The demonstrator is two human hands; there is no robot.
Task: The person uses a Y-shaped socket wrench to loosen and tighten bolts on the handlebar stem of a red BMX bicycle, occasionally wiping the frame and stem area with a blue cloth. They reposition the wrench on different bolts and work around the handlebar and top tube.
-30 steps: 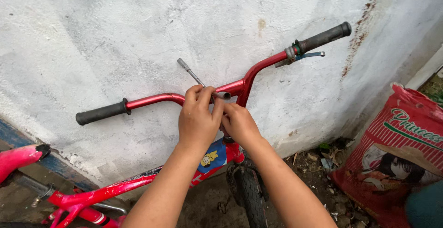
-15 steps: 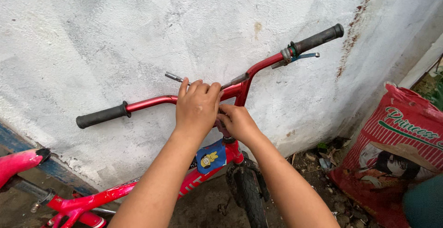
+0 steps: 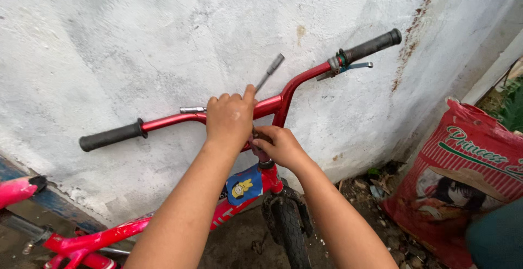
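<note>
1. Since half a second ago, the metal socket wrench (image 3: 269, 72) has swung from pointing left to slanting up and right above the bar.
2. Left hand (image 3: 230, 121) fingers are curled tight around the wrench's lower end, knuckles over the red handlebar (image 3: 180, 119) near its centre.
3. Right hand (image 3: 279, 146) fingers close around the stem clamp just below the bar.
4. Black grips (image 3: 111, 136) cap both bar ends; the red bicycle frame (image 3: 103, 240) leans against a white plastered wall (image 3: 136, 35), a red printed sack (image 3: 468, 176) at right.

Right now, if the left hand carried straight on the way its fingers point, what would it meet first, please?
Probably the white plastered wall: the left hand wraps over the red handlebar, knuckles aimed wallward, though the gap's depth is unclear.
</note>
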